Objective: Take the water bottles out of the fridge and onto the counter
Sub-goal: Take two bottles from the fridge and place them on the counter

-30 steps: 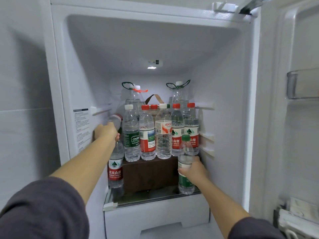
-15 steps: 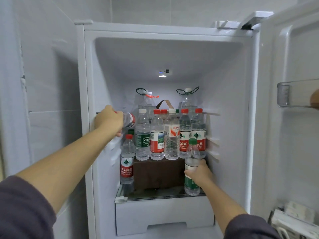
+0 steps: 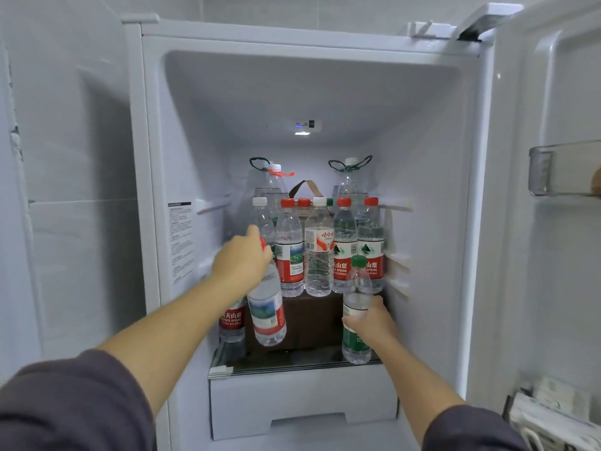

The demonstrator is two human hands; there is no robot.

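Note:
The fridge (image 3: pixel 182 131) stands open with several water bottles inside. My left hand (image 3: pixel 242 257) grips a red-capped bottle (image 3: pixel 267 309) by its neck; the bottle hangs tilted in front of the brown box (image 3: pixel 312 320). My right hand (image 3: pixel 369 322) holds a green-capped bottle (image 3: pixel 357 288) that stands on the glass shelf (image 3: pixel 292 362) at the right. A row of bottles (image 3: pixel 318 252) stands on top of the box, and two large jugs (image 3: pixel 349 182) sit behind. Another red-label bottle (image 3: pixel 231 323) stands at the left of the shelf, partly hidden.
The fridge door (image 3: pixel 553 222) is swung open on the right, with a clear door bin (image 3: pixel 559 167). A white drawer (image 3: pixel 302 405) sits below the glass shelf. Tiled wall runs along the left. White items lie at the bottom right corner.
My left hand has swung the red-capped bottle from sideways at the fridge's left wall to hanging neck-up in front of the box. My right hand stays on the green-capped bottle.

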